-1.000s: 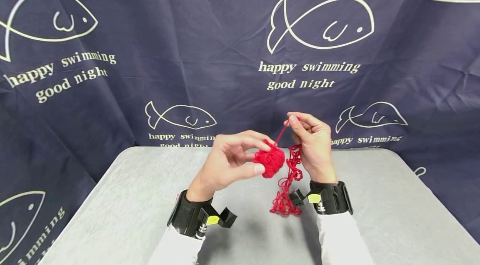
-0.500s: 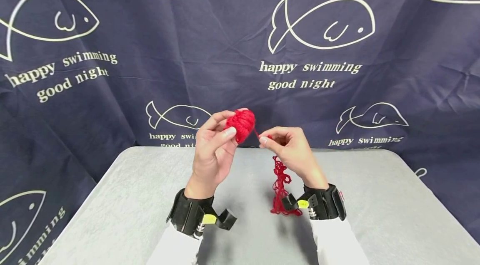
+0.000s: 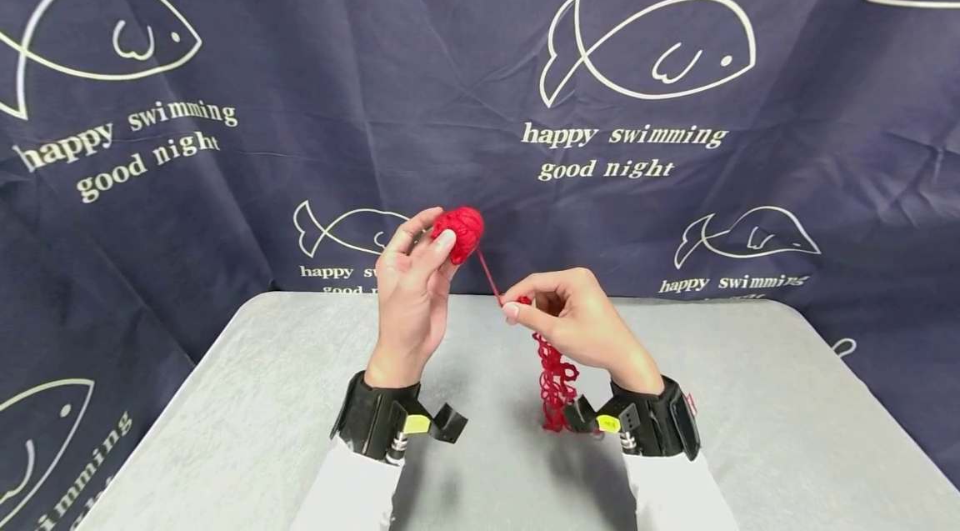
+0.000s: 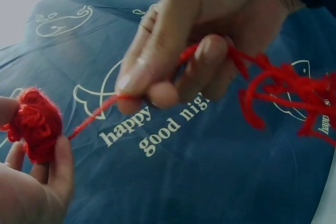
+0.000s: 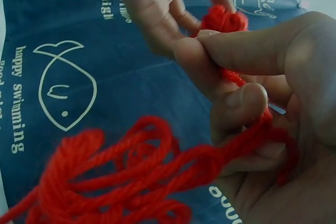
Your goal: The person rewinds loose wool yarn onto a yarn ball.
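Head view: I'm seeing the red yarn ball [image 3: 465, 224] up in the left hand [image 3: 411, 289], thumb and fingers gripping it.
Right hand [image 3: 573, 318]: pinching the strand [image 3: 490, 274], which is running pretty straight to the ball.
Loose yarn [image 3: 556, 377]: hanging in loops below that hand, toward the table [image 3: 225, 414].
Winding: that's the step I'm guessing we're doing.
Next loop: probably calling for wrapping the strand round the ball, no snags.
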{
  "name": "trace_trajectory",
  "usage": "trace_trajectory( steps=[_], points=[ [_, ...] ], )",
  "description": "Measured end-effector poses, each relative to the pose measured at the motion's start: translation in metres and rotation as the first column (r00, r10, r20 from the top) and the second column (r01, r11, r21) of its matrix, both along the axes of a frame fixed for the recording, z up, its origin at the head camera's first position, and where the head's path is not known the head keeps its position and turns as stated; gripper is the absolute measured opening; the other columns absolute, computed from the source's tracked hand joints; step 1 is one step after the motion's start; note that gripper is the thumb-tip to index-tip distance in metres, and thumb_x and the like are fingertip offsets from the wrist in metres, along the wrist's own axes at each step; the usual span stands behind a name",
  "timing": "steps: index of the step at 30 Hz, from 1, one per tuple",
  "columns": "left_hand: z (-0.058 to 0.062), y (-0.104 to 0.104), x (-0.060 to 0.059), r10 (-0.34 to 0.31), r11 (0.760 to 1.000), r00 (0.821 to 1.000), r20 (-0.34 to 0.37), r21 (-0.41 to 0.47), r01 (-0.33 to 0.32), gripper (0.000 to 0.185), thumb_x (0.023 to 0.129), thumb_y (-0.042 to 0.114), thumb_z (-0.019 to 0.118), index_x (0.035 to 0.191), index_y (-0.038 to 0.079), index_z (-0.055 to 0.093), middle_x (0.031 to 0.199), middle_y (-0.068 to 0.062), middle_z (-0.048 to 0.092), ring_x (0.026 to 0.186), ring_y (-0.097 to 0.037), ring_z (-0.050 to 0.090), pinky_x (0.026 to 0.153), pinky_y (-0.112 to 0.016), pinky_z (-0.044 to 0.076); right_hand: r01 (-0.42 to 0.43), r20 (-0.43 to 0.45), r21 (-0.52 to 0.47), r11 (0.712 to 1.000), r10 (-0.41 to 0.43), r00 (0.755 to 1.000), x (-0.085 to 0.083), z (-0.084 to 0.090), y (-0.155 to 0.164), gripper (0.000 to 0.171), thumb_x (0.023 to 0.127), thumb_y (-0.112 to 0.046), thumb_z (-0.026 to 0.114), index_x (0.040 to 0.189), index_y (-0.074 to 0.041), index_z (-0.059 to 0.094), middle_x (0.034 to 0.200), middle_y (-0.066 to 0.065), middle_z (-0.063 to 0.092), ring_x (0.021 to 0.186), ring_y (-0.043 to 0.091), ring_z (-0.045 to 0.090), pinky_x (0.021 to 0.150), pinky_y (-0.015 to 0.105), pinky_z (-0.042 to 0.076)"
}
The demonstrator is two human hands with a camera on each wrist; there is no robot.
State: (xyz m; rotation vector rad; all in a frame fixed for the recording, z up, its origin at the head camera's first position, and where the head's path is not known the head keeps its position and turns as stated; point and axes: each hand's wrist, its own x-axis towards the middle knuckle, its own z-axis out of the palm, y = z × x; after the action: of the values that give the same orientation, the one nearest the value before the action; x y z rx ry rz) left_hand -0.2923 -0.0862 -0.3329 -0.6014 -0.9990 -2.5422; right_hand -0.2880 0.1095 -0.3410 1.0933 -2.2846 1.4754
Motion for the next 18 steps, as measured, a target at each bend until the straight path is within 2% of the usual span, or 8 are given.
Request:
trace_trajectory(
  steps=[4,6,7,9,11,14,16,18],
  points=[
    [-0.004,0.001,-0.004,0.069,0.996,0.997,-0.023,-0.058,-0.070,0.034,0.090,-0.012,0.061,0.122,-0.001,0.065,0.106,-0.013,0.068,0.100,-0.024,0.067,0.085,-0.033,0.060,-0.007,-0.026,-0.020,1.000,0.006,1.000,0.005,0.003,0.000,0.008,0.089,-0.006,0.078,0.093,-0.013,0.080,0.061,0.001,0.060,0.046,0.012,0.043,0.041,0.024,0.033],
    [-0.007,0.002,-0.006,0.140,0.980,0.988,-0.071,-0.134,-0.149,0.033,0.089,-0.013,0.064,0.122,-0.006,0.066,0.106,-0.012,0.070,0.099,-0.022,0.068,0.085,-0.031,0.060,-0.006,-0.044,-0.032,0.999,0.005,0.999,0.008,0.004,0.000,0.009,0.089,-0.006,0.077,0.094,-0.013,0.080,0.061,0.001,0.060,0.046,0.012,0.043,0.040,0.024,0.033],
    [-0.008,0.003,-0.007,0.179,0.964,0.979,-0.100,-0.180,-0.194,0.033,0.089,-0.013,0.065,0.121,-0.008,0.066,0.106,-0.011,0.070,0.097,-0.021,0.068,0.085,-0.030,0.059,-0.003,-0.051,-0.038,0.999,0.001,0.999,0.009,0.005,0.000,0.009,0.089,-0.006,0.077,0.094,-0.013,0.079,0.061,0.002,0.060,0.046,0.012,0.042,0.040,0.024,0.033],
    [-0.012,0.003,-0.009,0.251,0.913,0.953,-0.172,-0.285,-0.292,0.030,0.087,-0.013,0.068,0.118,-0.011,0.068,0.108,-0.011,0.071,0.096,-0.021,0.070,0.084,-0.030,0.059,0.002,-0.063,-0.051,0.999,-0.006,0.998,0.011,0.006,0.000,0.009,0.089,-0.006,0.077,0.094,-0.013,0.079,0.061,0.002,0.059,0.046,0.012,0.041,0.040,0.025,0.032],
    [-0.015,0.003,-0.010,0.301,0.837,0.922,-0.245,-0.396,-0.378,0.028,0.087,-0.010,0.072,0.114,-0.011,0.069,0.110,-0.012,0.070,0.096,-0.020,0.069,0.085,-0.032,0.060,0.008,-0.069,-0.063,0.998,-0.012,0.998,0.013,0.007,0.000,0.010,0.089,-0.006,0.077,0.095,-0.014,0.079,0.062,0.000,0.060,0.046,0.012,0.041,0.040,0.025,0.032],
    [-0.021,0.002,-0.011,0.317,0.719,0.897,-0.309,-0.538,-0.440,0.025,0.085,-0.005,0.077,0.110,-0.004,0.074,0.111,-0.012,0.069,0.097,-0.020,0.068,0.084,-0.036,0.060,0.014,-0.083,-0.086,0.996,-0.021,0.996,0.014,0.009,0.002,0.011,0.089,-0.005,0.077,0.094,-0.015,0.079,0.060,-0.003,0.057,0.046,0.012,0.041,0.039,0.025,0.032],
    [-0.023,0.001,-0.011,0.301,0.652,0.902,-0.309,-0.624,-0.431,0.025,0.084,-0.001,0.079,0.108,0.001,0.076,0.110,-0.010,0.069,0.096,-0.020,0.067,0.084,-0.038,0.061,0.015,-0.097,-0.109,0.994,-0.025,0.995,0.015,0.011,0.004,0.012,0.089,-0.003,0.077,0.094,-0.014,0.079,0.058,-0.005,0.054,0.046,0.012,0.041,0.038,0.026,0.031],
    [-0.023,-0.001,-0.012,0.257,0.613,0.926,-0.276,-0.694,-0.377,0.024,0.083,-0.001,0.080,0.107,0.003,0.077,0.108,-0.010,0.069,0.093,-0.020,0.069,0.084,-0.038,0.060,0.028,-0.111,-0.139,0.990,-0.044,0.993,0.014,0.012,0.008,0.013,0.088,-0.001,0.077,0.095,-0.012,0.079,0.056,-0.002,0.052,0.046,0.013,0.041,0.038,0.026,0.030]
  ],
)
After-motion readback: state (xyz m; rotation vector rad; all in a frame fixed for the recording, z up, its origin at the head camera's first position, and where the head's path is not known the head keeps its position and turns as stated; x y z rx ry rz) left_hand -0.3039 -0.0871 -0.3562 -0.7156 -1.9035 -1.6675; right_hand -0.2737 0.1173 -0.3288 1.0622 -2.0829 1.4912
